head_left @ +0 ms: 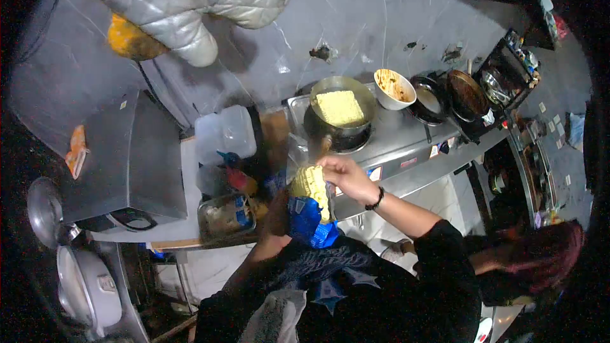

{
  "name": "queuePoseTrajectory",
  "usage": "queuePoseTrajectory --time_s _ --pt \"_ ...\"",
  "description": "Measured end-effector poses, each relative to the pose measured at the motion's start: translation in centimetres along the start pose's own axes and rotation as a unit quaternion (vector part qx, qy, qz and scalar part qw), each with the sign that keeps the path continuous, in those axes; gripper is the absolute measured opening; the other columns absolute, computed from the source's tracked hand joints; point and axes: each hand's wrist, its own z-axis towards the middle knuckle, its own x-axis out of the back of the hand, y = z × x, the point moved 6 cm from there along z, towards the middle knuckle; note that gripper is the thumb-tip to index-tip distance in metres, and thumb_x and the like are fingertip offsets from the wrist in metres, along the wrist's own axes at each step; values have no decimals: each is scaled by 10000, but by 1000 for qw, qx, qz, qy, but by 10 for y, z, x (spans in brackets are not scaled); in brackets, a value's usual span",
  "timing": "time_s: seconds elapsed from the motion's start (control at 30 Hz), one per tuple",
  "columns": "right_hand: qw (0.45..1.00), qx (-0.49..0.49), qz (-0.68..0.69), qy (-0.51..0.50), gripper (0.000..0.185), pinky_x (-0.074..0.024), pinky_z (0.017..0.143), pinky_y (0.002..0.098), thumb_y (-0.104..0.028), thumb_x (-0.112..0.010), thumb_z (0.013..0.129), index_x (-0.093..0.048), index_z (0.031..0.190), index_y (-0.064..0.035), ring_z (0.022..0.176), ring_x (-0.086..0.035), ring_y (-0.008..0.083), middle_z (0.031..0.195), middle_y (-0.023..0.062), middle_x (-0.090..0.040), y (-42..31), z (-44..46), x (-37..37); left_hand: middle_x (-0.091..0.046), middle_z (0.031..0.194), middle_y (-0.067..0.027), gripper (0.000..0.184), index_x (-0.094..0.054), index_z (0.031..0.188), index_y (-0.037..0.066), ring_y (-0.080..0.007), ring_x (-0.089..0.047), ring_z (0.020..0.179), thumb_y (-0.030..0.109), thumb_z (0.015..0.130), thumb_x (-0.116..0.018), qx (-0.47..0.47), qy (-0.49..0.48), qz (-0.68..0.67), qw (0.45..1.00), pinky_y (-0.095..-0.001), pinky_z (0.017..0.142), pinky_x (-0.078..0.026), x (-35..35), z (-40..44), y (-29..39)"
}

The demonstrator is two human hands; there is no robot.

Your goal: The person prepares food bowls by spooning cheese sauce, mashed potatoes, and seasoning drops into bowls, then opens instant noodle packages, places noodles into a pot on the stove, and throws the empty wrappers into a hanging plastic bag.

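A block of dried instant noodles (310, 184) sticks out of a torn blue noodle packet (308, 219) in front of my chest. My left hand (273, 241) is closed on the packet's left side, in shadow. With bent fingers, my right hand (346, 176) grips the upper right edge of the noodle block. Just beyond, a pot (361, 94) stands on the stove burner, its handle pointing toward me. Inside it lies another pale noodle block (340, 108), flat and still square.
Right of the pot are a stained white bowl (395, 90) and dark pans (467, 95) on the steel stove (406, 136). Plastic containers (225, 134) and a grey box-shaped appliance (127, 159) stand left. A silver oven mitt (190, 0) hangs above. Another person (534, 260) is at right.
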Motion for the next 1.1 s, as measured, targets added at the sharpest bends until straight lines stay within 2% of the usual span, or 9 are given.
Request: queuePoseTrajectory --time_s 0.1,0.13,0.2,0.33,0.57,0.7,0.8,0.93,1.1 --pt "951 232 -123 163 233 -453 688 225 -107 -614 873 -568 1093 -44 763 -511 55 833 -23 -552 -43 -13 5 -560 1163 -72 418 -444 1284 63 -191 -567 1016 326 959 -457 -39 37 6 999 -362 876 -472 -2 -3 22" --pt "937 234 -181 187 274 -457 727 243 -87 -639 850 -561 1107 -33 816 -520 84 881 14 -561 -63 -25 7 -561 1149 -70 417 -458 1268 72 -187 -567 1003 341 950 -478 -63 88 0 994 -360 867 -471 6 -1 33" --pt "890 309 -315 116 371 -462 715 276 -71 -674 785 -536 1125 -15 755 -556 148 888 73 -561 -91 -36 -2 -561 1118 -71 420 -494 1219 72 -179 -558 975 376 931 -515 -86 215 36 972 -342 832 -471 52 10 34" --pt "883 284 -373 7 418 -470 741 328 -65 -694 731 -497 1096 -15 807 -574 221 911 97 -553 -108 -36 -22 -520 1172 -85 456 -452 1259 70 -203 -534 1022 382 932 -509 -154 195 -3 969 -345 855 -457 53 24 48" --pt "913 178 -367 -13 421 -466 743 349 -105 -716 711 -428 1012 -45 827 -570 259 918 105 -538 -100 -45 -25 -443 1292 -119 499 -386 1329 70 -250 -492 1116 375 945 -483 -214 113 36 970 -354 909 -429 39 35 51" --pt "900 252 -355 18 342 -472 712 337 -160 -729 761 -522 1012 -54 795 -578 235 892 94 -560 -109 -52 -21 -494 1243 -124 435 -413 1308 67 -243 -507 1104 332 964 -434 -206 64 134 967 -355 922 -420 21 45 56" --pt "910 307 -267 -77 282 -478 686 314 -155 -719 774 -607 1017 -65 779 -584 188 923 74 -601 -108 -56 -21 -529 1210 -127 398 -431 1294 66 -238 -516 1096 303 976 -401 -201 33 197 959 -355 930 -414 -3 49 62" --pt "924 195 -299 -139 259 -487 691 309 -83 -710 753 -612 992 -81 792 -612 199 929 59 -633 -109 -49 -9 -526 1235 -117 491 -407 1323 85 -233 -553 1068 382 938 -475 -115 31 -3 993 -373 910 -452 -38 35 66" --pt "895 189 -342 -214 218 -492 704 333 22 -642 761 -614 955 -73 832 -630 229 916 60 -647 -120 -49 -1 -541 1201 -83 530 -394 1332 120 -208 -567 1035 405 907 -534 -90 124 -15 988 -366 844 -496 12 38 52"
